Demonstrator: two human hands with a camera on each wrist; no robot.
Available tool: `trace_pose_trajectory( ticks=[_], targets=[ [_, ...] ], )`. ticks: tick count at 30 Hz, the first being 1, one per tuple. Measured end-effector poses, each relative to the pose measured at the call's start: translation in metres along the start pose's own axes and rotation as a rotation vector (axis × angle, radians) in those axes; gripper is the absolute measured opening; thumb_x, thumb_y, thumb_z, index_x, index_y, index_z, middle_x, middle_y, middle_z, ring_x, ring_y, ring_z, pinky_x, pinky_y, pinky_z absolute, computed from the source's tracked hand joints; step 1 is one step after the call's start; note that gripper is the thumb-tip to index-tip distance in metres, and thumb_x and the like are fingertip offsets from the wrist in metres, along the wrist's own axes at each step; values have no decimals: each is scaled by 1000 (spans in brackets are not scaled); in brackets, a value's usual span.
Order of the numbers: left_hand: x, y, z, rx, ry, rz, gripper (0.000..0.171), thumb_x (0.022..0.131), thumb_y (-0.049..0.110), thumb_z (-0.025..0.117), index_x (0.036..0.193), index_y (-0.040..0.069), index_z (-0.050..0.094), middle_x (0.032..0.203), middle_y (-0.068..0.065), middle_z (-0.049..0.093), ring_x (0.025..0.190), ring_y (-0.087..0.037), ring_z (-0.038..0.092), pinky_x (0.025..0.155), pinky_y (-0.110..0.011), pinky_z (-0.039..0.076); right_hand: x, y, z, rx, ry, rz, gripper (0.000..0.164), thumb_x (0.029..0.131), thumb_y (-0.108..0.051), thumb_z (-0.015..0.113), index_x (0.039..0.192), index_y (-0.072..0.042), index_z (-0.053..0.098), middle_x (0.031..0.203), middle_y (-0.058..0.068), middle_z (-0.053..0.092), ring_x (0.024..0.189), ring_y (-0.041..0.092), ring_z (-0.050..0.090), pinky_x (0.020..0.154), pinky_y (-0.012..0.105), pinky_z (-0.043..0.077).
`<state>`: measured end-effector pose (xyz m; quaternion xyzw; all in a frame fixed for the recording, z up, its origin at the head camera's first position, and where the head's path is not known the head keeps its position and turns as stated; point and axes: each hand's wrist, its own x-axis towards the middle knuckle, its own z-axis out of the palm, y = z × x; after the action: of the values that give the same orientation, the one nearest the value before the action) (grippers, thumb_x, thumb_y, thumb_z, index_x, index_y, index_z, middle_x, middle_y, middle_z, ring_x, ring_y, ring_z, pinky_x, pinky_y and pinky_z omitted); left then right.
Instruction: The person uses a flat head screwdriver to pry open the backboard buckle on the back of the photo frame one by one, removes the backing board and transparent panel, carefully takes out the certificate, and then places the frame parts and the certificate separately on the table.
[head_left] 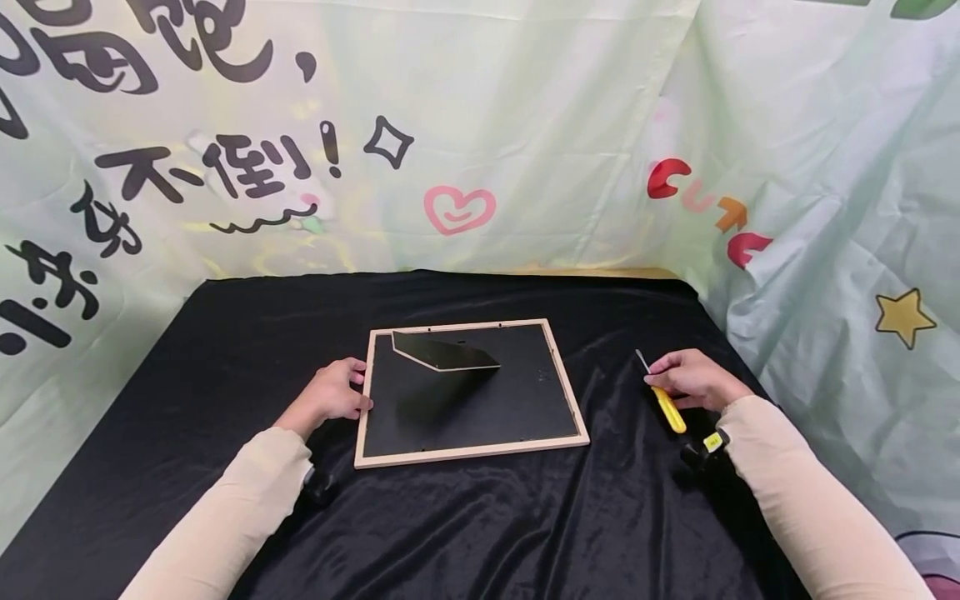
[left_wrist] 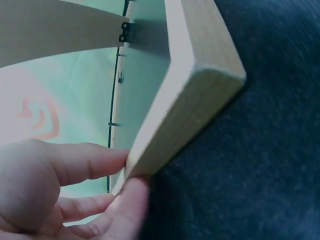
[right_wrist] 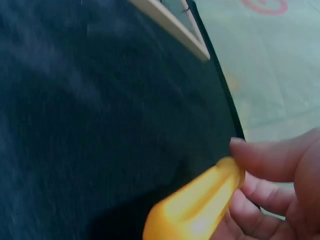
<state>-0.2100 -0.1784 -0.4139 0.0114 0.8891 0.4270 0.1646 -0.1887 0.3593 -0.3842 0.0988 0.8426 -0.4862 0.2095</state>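
A picture frame [head_left: 472, 457] with a pale wooden border lies back side up on the black cloth. Its black backing board [head_left: 517, 400] faces up, and the stand leg [head_left: 450, 354] is hinged out from it. My left hand [head_left: 333, 392] grips the frame's left edge; in the left wrist view, thumb and fingers pinch the wooden border [left_wrist: 175, 115] near a corner. Off to the right of the frame, my right hand [head_left: 693, 379] holds a screwdriver [head_left: 670, 412] by its yellow handle [right_wrist: 200, 200], the metal shaft pointing away from me.
Black velvety cloth [head_left: 262, 350] with folds covers the table. Behind and at the sides hang pale green printed curtains [head_left: 555, 150]. Small metal tabs [left_wrist: 124, 32] line the frame's inner edge. A dark wrist camera [head_left: 697, 457] sits below the right hand.
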Motion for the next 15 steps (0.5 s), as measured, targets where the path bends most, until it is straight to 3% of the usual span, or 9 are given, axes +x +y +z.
trace_pose_trajectory(
  ticks=[6, 15],
  targets=[
    [-3, 5, 2, 10, -1, -34, 65, 72, -12, 74, 130, -12, 44, 115, -26, 52, 88, -32, 63, 62, -36, 59, 0, 9, -6, -72, 65, 27, 23, 89, -11, 69, 100, 3, 54, 82, 2, 58, 74, 15, 56, 68, 37, 56],
    [-4, 4, 1, -26, 2, -45, 65, 72, -13, 73, 130, -12, 44, 119, -28, 51, 90, -33, 63, 64, -38, 59, 3, 11, -7, -106, 93, 13, 27, 89, -13, 71, 101, 4, 54, 83, 3, 59, 74, 15, 57, 67, 37, 56]
  ],
)
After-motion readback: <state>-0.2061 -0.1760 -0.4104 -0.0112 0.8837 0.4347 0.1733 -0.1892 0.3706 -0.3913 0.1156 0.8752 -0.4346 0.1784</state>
